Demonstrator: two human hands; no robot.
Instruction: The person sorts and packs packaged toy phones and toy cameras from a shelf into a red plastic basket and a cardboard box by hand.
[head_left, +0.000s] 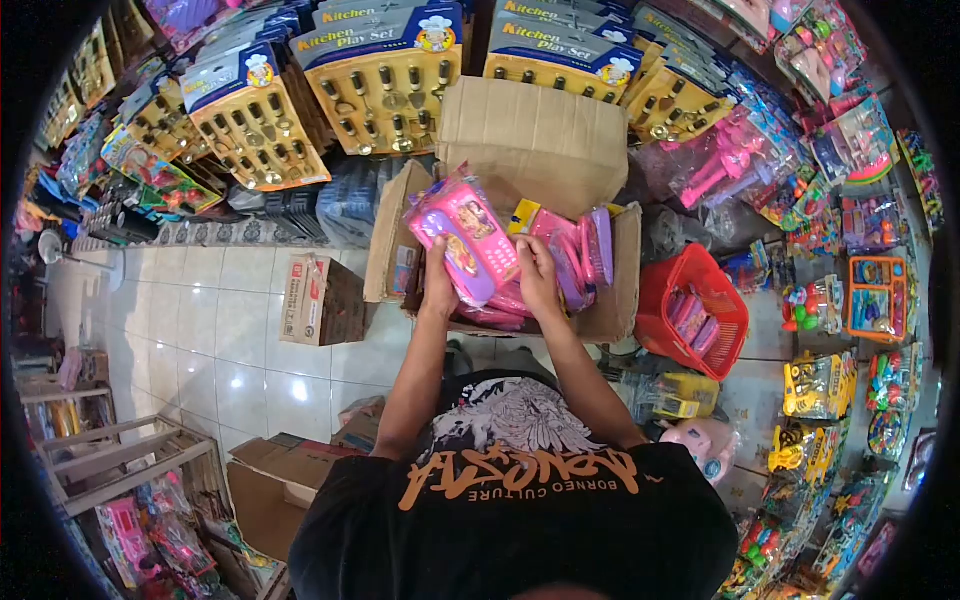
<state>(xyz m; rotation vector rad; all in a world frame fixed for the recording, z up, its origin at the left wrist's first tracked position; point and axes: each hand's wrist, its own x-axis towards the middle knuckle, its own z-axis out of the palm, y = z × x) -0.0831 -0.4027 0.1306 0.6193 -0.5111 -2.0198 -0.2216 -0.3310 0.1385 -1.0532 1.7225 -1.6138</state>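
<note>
A pink and purple toy telephone (466, 240) in clear plastic wrap is held over an open cardboard box (535, 135). My left hand (438, 275) grips its left side, and my right hand (537, 272) grips the right side. Keypad buttons and a printed picture show on its upper face. Below and to the right, more pink and purple wrapped toys (597, 245) lie inside the box, partly hidden by my hands and the toy telephone.
A red plastic basket (735, 312) with wrapped pink toys stands right of the box. On the left is a small closed carton (322, 300) on the tiled floor (200, 325). Kitchen play sets (385, 90) hang behind; bagged toys (820, 385) line the right side.
</note>
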